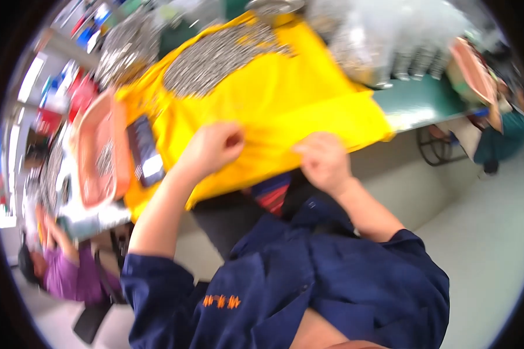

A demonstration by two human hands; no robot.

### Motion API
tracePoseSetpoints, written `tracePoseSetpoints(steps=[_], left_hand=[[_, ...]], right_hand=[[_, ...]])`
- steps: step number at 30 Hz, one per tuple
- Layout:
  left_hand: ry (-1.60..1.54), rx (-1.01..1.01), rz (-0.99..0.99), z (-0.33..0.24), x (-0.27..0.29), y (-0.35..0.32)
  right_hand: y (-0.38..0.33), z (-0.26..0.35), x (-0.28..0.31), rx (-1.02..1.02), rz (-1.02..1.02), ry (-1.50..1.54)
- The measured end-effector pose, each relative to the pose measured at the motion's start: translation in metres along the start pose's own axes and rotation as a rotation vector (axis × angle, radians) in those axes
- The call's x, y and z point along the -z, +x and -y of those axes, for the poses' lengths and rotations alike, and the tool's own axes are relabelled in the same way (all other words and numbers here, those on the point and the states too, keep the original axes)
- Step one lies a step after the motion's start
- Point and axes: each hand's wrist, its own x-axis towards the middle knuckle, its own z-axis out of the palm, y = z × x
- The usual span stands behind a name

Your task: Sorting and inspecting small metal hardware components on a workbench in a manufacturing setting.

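Note:
Above the near part of a yellow cloth (308,84), my left hand (215,148) is closed, its fingers curled round toward the thumb. Across from it, near the cloth's front edge, my right hand (325,160) is closed too, its fingertips drawn together in a pinch. Whatever either hand may hold is too small or blurred to make out. Beyond my hands a wide pile of small, thin silvery metal pieces (215,58) is spread over the cloth. A dark phone (145,150) lies on the cloth left of my left forearm.
A peach plastic basket (122,154) with some metal pieces stands left of the phone. Clear bags (131,49) of metal parts sit at the back left, more bags (367,46) at the back right. Another peach basket (470,70) stands far right. People (78,273) sit on both sides.

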Motion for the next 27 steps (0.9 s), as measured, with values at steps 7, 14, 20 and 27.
tracePoseSetpoints(steps=[7,14,20,27], left_hand=[[0.025,-0.002,0.016,-0.012,0.006,0.009],[0.102,0.006,0.117,-0.014,0.011,0.017],[0.344,-0.073,0.134,0.002,0.001,0.009],[0.098,-0.048,0.048,0.007,0.004,0.027]], right_hand=[[-0.009,-0.005,-0.006,0.012,-0.036,0.065],[-0.013,0.000,-0.003,-0.006,-0.041,0.030],[-0.010,0.001,-0.012,0.027,-0.027,0.036],[0.000,-0.002,0.001,-0.004,-0.036,-0.041]])
